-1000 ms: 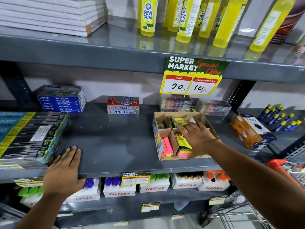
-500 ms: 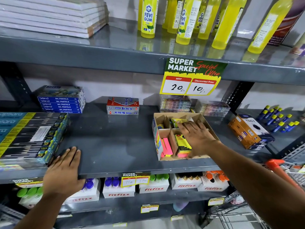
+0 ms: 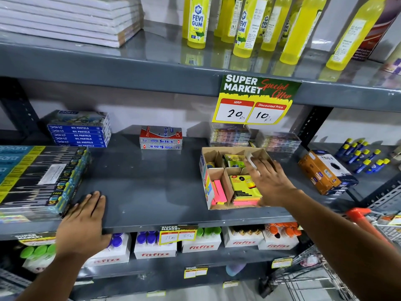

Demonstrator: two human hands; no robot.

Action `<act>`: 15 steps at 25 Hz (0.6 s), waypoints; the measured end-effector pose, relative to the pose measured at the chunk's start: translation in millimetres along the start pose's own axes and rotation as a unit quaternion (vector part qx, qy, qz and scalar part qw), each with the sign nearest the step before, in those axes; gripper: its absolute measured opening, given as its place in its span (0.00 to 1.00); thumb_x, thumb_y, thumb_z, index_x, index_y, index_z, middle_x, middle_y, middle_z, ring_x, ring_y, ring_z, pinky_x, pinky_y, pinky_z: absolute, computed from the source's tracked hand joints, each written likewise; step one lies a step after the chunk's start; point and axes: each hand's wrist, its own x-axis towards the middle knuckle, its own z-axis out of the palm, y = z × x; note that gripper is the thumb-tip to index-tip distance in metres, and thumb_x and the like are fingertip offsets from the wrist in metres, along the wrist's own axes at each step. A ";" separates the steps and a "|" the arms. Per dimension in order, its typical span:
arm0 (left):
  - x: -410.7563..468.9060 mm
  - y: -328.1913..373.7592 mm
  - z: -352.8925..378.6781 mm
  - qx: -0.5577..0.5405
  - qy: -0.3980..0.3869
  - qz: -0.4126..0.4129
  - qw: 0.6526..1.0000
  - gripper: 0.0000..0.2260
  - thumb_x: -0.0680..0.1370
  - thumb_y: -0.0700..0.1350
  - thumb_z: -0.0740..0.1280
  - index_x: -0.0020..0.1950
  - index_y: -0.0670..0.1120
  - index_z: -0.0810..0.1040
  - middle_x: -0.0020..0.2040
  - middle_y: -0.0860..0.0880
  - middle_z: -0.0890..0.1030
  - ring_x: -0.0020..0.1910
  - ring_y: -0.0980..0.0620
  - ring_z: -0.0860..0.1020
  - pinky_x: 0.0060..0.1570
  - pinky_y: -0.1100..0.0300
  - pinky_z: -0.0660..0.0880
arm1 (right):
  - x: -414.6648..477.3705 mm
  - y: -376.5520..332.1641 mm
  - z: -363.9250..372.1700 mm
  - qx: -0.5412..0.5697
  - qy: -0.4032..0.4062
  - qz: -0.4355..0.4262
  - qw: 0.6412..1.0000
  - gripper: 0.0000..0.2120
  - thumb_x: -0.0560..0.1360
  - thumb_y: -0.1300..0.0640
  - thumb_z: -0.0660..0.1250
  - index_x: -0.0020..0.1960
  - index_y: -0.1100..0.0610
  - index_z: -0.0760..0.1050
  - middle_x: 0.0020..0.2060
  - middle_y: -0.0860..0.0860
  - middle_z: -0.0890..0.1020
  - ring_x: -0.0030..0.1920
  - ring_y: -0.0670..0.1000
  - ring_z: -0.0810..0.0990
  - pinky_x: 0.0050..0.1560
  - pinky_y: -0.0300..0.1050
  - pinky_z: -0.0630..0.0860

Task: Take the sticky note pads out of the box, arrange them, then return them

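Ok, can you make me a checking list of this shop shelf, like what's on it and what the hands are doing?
Surface: grey metal shelf, bare in the middle.
Job's things: cardboard box with dividers; pink sticky notes standing in one slot, yellow-wrapped pad on a stack beside them.
Clutter: crayon boxes, eraser boxes, pencil packs, orange box, glue sticks, price sign.
Hands: left hand flat on the shelf edge, holding nothing; right hand over the box, fingers spread; whether it grips anything, cannot tell.
Cables: nothing seen.
Surroundings: glue bottles above, small bottles below, trolley at right.
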 end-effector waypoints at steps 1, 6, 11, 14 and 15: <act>-0.8 -0.2 -0.6 -0.001 -0.001 -0.001 1.000 0.46 0.53 0.58 0.70 0.66 0.35 0.72 0.67 0.34 0.73 0.64 0.34 0.73 0.70 0.62 0.41 | 0.8 -1.6 1.5 0.000 0.002 0.002 1.000 0.73 0.56 0.35 0.79 0.74 0.53 0.24 0.78 0.60 0.49 0.76 0.61 0.49 0.72 0.66 0.49; -1.6 1.7 -3.3 -0.003 0.017 0.001 1.000 0.45 0.55 0.58 0.69 0.66 0.35 0.72 0.67 0.34 0.74 0.64 0.33 0.73 0.71 0.62 0.38 | 1.8 -6.5 2.9 0.003 -0.006 0.006 1.000 0.73 0.55 0.34 0.79 0.75 0.53 0.27 0.78 0.60 0.47 0.76 0.62 0.48 0.71 0.68 0.49; -1.9 0.4 -2.6 0.008 0.077 0.005 0.997 0.43 0.56 0.56 0.70 0.67 0.35 0.72 0.67 0.34 0.73 0.65 0.34 0.72 0.72 0.57 0.47 | 0.6 -16.4 -1.7 0.016 -0.015 0.018 1.000 0.73 0.56 0.33 0.78 0.74 0.53 0.25 0.78 0.61 0.48 0.76 0.62 0.48 0.72 0.69 0.49; -1.1 1.8 1.5 0.016 0.087 0.010 0.996 0.41 0.58 0.57 0.67 0.67 0.35 0.72 0.67 0.35 0.74 0.66 0.35 0.72 0.66 0.46 0.63 | 1.8 -26.4 -11.3 0.014 -0.007 0.033 0.999 0.71 0.58 0.35 0.79 0.75 0.54 0.27 0.78 0.61 0.49 0.76 0.62 0.49 0.72 0.68 0.49; -1.4 1.0 4.4 0.020 0.078 0.010 0.997 0.41 0.59 0.57 0.65 0.67 0.35 0.72 0.67 0.35 0.74 0.66 0.36 0.72 0.65 0.45 0.64 | 3.7 -29.5 -11.0 0.011 0.001 0.038 0.999 0.70 0.58 0.36 0.79 0.75 0.54 0.28 0.78 0.61 0.48 0.76 0.62 0.49 0.72 0.68 0.50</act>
